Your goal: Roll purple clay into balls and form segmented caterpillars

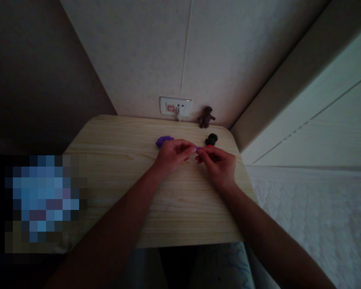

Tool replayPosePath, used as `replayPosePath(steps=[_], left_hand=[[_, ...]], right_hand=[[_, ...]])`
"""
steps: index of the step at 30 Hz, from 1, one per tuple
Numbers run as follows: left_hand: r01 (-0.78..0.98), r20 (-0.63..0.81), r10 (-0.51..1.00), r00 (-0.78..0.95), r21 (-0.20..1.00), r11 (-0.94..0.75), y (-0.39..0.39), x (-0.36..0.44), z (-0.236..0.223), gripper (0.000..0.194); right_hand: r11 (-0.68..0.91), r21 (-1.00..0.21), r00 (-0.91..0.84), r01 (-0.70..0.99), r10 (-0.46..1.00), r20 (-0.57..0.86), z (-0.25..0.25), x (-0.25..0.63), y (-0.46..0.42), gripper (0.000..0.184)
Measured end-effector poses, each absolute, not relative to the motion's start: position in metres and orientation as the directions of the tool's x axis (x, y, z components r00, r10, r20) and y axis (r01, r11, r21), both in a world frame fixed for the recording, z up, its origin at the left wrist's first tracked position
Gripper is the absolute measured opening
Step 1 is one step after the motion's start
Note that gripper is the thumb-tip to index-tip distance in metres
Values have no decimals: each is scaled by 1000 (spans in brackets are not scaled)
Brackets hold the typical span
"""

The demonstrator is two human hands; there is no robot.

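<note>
Over the small wooden table, my left hand (176, 154) and my right hand (218, 162) meet fingertip to fingertip. Both are closed in a pinch on a small piece of purple modelling clay (197, 148), of which only a bit shows between the fingers. A larger purple clay lump (164, 141) lies just beyond my left hand, partly hidden by it. Behind my right hand sits a black figure (211, 139) with some red at its base, its lower part covered by the fingers.
A brown bear-like figure (206, 117) stands at the table's (123, 160) back edge by the wall. Left of it, a wall socket (171, 106) holds a white plug (178, 113). A pale quilted surface (313, 216) lies to the right. At the left is a pixelated blue patch.
</note>
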State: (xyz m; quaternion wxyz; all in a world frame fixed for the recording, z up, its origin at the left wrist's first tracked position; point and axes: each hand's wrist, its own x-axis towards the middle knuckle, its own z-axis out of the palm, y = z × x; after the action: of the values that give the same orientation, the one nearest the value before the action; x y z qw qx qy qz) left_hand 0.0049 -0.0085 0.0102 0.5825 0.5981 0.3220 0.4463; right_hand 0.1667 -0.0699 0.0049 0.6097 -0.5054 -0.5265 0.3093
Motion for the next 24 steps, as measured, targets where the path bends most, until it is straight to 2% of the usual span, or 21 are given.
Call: replayPosePath(steps=[9, 15, 24], left_hand=[[-156, 133, 919, 371, 985, -79, -9, 5, 11, 26], [-160, 128, 915, 382, 984, -71, -9, 4, 12, 26], [-200, 135, 921, 367, 978, -63, -8, 3, 9, 28]], right_hand=[[336, -920, 250, 201, 891, 380, 5, 166, -70, 21], [386, -859, 190, 336, 866, 463, 5, 172, -70, 17], [377, -879, 178, 290, 882, 437, 5, 171, -70, 14]])
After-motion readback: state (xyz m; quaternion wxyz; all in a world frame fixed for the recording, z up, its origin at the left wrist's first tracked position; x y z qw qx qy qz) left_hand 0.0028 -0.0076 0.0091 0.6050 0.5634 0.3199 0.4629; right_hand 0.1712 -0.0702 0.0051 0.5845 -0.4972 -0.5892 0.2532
